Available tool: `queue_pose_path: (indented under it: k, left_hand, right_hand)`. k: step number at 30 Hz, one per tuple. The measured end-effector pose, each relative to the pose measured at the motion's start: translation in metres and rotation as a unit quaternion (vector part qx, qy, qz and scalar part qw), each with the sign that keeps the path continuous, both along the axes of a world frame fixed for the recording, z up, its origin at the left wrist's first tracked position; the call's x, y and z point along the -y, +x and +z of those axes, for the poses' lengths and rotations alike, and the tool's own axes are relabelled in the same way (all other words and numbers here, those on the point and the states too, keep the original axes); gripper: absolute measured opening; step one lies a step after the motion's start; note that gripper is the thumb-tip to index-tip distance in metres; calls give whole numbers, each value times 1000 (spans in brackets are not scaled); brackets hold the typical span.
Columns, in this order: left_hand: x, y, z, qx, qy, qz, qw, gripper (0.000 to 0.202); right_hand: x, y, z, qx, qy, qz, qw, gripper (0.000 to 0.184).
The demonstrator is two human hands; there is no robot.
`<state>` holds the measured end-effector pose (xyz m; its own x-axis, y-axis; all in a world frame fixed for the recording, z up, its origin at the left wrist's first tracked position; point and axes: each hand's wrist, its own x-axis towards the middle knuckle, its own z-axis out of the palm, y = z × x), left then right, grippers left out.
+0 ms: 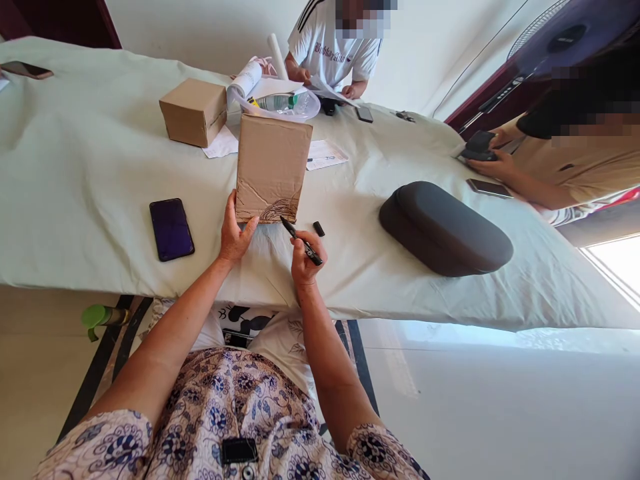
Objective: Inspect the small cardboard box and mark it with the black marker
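Observation:
My left hand (237,230) grips the lower left corner of a brown cardboard box (273,163), its thumb on the front face and its fingers around the side. Curved black lines cover the box's lower right corner. Held in my right hand (306,261) is a black marker (303,241), uncapped, its tip at those lines by the bottom edge; whether it touches the card I cannot tell. The black marker cap (319,229) lies on the cloth just right of the marker.
On the cloth-covered table (100,167) are a dark phone (172,229), a smaller cardboard box (193,112), a plastic basin (311,107) with items, and a large black case (445,229). One person (333,47) holds papers across the table; another (575,160) holds a dark object at right.

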<state>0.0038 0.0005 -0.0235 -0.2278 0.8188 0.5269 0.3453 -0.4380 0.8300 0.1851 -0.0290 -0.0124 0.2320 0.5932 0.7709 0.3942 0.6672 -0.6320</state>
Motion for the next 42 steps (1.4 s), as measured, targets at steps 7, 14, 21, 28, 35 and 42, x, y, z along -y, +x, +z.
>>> queue_pose_path:
  k: [7, 14, 21, 28, 35, 42]
  left_hand:
    - [-2, 0, -3, -2, 2, 3, 1000, 87]
    - [-1, 0, -1, -2, 5, 0, 1000, 86]
    - [0, 0, 0, 1, 5, -4, 1000, 87]
    - [-1, 1, 0, 0, 1, 10, 1000, 87]
    - [1, 0, 2, 5, -9, -9, 1000, 87]
    - [1, -1, 2, 3, -4, -2, 1000, 89]
  right_hand:
    - [0, -4, 4, 84, 6, 39, 996, 14]
    - [-3, 2, -7, -24, -4, -8, 1000, 22]
    - [-10, 4, -7, -42, 1, -25, 999, 23]
    - [-17, 1, -2, 56, -4, -14, 998, 23]
    - [-12, 3, -5, -48, -25, -109, 993, 25]
    - [-22, 10, -8, -51, -104, -116, 986, 28]
